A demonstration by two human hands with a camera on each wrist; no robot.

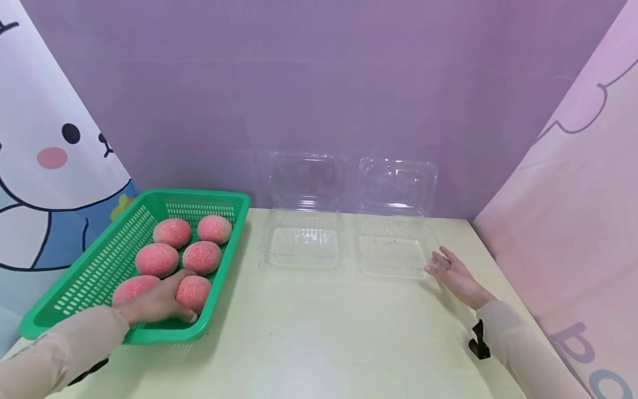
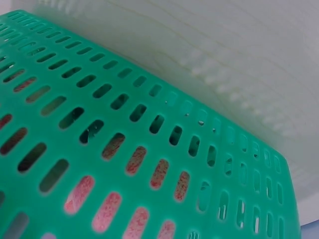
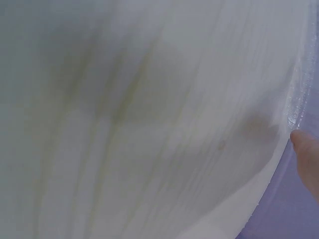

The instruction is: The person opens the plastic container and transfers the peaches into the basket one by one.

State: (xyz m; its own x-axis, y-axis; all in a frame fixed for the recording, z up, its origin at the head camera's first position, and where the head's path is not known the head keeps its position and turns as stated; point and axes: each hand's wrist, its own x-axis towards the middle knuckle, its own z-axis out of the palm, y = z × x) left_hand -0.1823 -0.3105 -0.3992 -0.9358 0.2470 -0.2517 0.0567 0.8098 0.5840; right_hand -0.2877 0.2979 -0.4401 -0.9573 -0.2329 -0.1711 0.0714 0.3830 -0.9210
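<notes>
In the head view my left hand (image 1: 152, 303) reaches into a green plastic basket (image 1: 228, 267), its thumb and fingers curled round the front right pink peach (image 1: 194, 292). Several other peaches (image 1: 157, 260) lie in the basket around it. The left wrist view shows the basket's slotted side (image 2: 164, 107), which hides that hand. My right hand (image 1: 459, 281) is beside the right clear plastic box (image 1: 394, 255), fingers loosely extended at its near right corner; whether they touch it I cannot tell. One fingertip (image 3: 305, 154) appears at the right wrist view's edge.
A second clear plastic box (image 1: 304, 246) stands to the left of the first, both with lids raised against the purple back wall (image 1: 319, 83). Printed cloth panels (image 1: 563, 221) close off both sides of the pale table (image 1: 309, 332).
</notes>
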